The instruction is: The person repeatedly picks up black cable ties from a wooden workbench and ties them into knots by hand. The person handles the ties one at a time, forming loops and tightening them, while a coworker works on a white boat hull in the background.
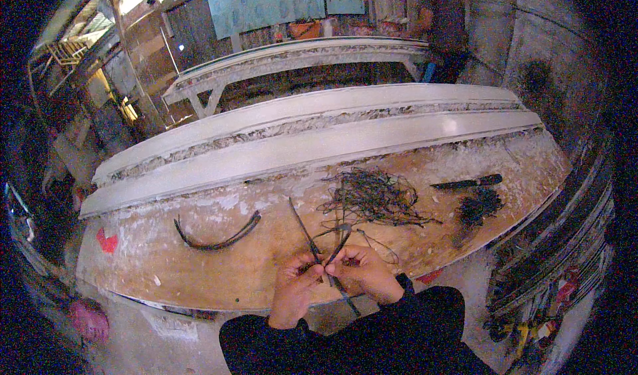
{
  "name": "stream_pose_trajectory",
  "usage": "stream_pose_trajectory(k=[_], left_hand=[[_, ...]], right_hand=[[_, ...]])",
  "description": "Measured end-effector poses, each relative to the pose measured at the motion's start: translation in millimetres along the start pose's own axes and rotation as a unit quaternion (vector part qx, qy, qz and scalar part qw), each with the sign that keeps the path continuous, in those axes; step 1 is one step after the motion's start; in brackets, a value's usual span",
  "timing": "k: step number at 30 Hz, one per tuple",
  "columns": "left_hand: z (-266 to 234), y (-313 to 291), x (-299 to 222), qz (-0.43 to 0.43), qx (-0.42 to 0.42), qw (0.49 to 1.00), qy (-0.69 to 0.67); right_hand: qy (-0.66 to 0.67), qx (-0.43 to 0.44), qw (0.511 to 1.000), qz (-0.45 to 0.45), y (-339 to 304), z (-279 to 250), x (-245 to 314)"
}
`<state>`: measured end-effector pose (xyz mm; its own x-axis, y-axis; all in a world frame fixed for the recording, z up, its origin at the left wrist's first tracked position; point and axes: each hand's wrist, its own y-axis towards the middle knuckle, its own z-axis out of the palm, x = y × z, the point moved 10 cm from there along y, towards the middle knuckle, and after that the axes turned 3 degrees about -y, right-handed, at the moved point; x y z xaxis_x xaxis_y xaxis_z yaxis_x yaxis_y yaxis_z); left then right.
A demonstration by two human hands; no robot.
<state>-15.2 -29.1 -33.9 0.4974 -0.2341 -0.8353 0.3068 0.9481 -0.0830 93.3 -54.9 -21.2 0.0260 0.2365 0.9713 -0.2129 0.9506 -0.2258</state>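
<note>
Close together at the near edge of a worn wooden table, my left hand (pixel 291 288) and my right hand (pixel 369 274) are both closed in a pinch. Between their fingertips run thin dark strips (pixel 304 227) that cross each other; one reaches up over the wood and an end hangs down past the edge. A strip bends in a loop above my right fingers. What the strips are made of I cannot tell. Just beyond my hands lies a loose tangle of dark cord (pixel 372 195). To its right are a knife (pixel 468 182) with a black handle and a small dark heap (pixel 480 205).
A curved bundle of dark strips (pixel 216 245) rests on the table (pixel 199 275) at left. Long white boards (pixel 319 135) lie along its far side. Behind stands a long white bench (pixel 299 56), with another person (pixel 444 22) at its right end. Assorted items (pixel 531 328) lie low at right.
</note>
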Motion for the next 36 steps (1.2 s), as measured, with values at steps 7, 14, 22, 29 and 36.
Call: stream_pose_trajectory(k=[7, 14, 22, 29, 36], left_hand=[[-4.0, 0.7, 0.4, -0.002, -0.019, 0.999, -0.030], [-1.6, 1.0, -8.6, 0.032, -0.013, 0.999, 0.032], [4.5, 0.5, -11.7, 0.037, 0.010, 0.999, 0.033], [9.8, -3.4, -19.3, 0.076, 0.002, 0.985, 0.154], [13.9, -1.0, -13.5, 0.070, 0.028, 0.991, 0.113]], right_hand=[[-0.027, -0.025, 0.991, -0.127, 6.8, 0.1, 17.0], [-0.036, -0.048, 0.991, -0.116, 4.7, -2.5, 20.0], [-0.009, -0.068, 0.985, -0.161, 5.7, -5.2, 21.4], [0.020, -0.086, 0.988, -0.128, 8.0, -11.4, 10.7], [-0.011, -0.093, 0.981, -0.169, 11.8, -11.4, 11.9]])
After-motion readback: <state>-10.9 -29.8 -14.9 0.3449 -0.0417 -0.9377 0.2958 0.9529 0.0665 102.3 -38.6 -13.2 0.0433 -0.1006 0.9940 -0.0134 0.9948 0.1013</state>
